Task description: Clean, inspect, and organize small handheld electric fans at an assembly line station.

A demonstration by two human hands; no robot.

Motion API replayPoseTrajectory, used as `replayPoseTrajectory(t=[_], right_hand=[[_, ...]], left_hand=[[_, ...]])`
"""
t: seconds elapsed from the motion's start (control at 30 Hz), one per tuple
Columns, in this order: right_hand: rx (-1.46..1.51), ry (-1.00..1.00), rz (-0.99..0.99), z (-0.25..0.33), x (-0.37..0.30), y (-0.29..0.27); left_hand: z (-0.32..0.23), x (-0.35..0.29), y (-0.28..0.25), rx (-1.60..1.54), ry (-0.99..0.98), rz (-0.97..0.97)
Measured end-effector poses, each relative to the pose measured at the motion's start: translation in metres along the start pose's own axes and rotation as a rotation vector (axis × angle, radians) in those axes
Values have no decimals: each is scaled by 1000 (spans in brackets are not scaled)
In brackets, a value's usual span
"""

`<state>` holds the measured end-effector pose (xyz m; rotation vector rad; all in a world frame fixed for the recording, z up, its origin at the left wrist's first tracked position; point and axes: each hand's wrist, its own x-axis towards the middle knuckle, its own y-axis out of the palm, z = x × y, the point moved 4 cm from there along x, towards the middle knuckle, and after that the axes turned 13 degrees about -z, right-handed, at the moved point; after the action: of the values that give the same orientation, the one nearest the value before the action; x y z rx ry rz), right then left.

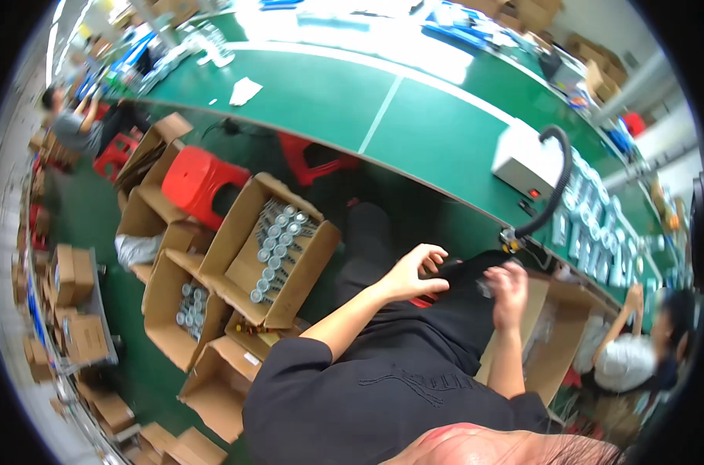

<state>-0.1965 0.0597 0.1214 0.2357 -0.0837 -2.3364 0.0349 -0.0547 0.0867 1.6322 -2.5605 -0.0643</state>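
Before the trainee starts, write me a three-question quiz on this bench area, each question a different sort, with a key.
1. True or false: the white machine stands on the green table.
2. Multiple choice: what does the open cardboard box beside the person's left leg hold? A, folded shirts; B, parts with round tops; C, coiled rope.
3. Short answer: in this view, which appears nearer the lower end of the black hose, the left hand or the right hand?

Key: 1, true. 2, B. 3, the right hand.
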Motion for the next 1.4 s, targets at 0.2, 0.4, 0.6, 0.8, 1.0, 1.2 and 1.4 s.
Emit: replayPoseTrajectory(t=[0.2,0.4,0.6,0.8,1.0,1.2,1.4], right_hand=[[222,93,137,-14,-18,47],[189,185,-7,-27,-15,7],[42,223,-30,-65,-2,-62],[38,147,-24,-75,48,-99],[26,173,59,-78,102,-113],[-16,169,403,-74,121,-101],[-194,198,762,-63,113,-87]], left_hand=[[-11,-19,44,-243,-296,73],[-33,60,21,-113,-61,-83],[-39,183,5,588,341,-479],[0,221,15,1102,388,-560],[7,224,23,1229,465,-569],[-1,220,26,1184,528,-560],[-3,211,24,966,636,-503]])
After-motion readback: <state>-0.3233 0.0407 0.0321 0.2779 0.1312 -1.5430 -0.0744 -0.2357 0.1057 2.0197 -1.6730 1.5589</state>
